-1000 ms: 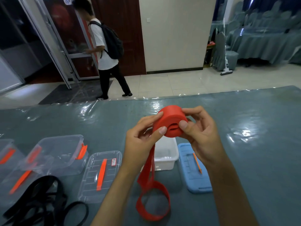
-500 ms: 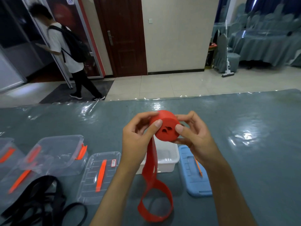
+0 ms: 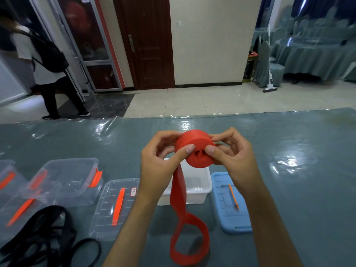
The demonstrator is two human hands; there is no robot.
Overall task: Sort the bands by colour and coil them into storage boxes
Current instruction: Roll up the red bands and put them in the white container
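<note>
Coil grown, tail shorter. Our left hand (image 3: 159,166) and right hand (image 3: 231,160) pinch red band (image 3: 194,151) above white box (image 3: 194,182); next, wind in remaining loop.

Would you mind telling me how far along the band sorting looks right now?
Nothing visibly boxed yet: the white box and clear box look empty. In hand: the left hand and right hand hold a mostly coiled red band, its tail hanging loose. Left: finishing that coil, boxing it, then the black bands.
</note>
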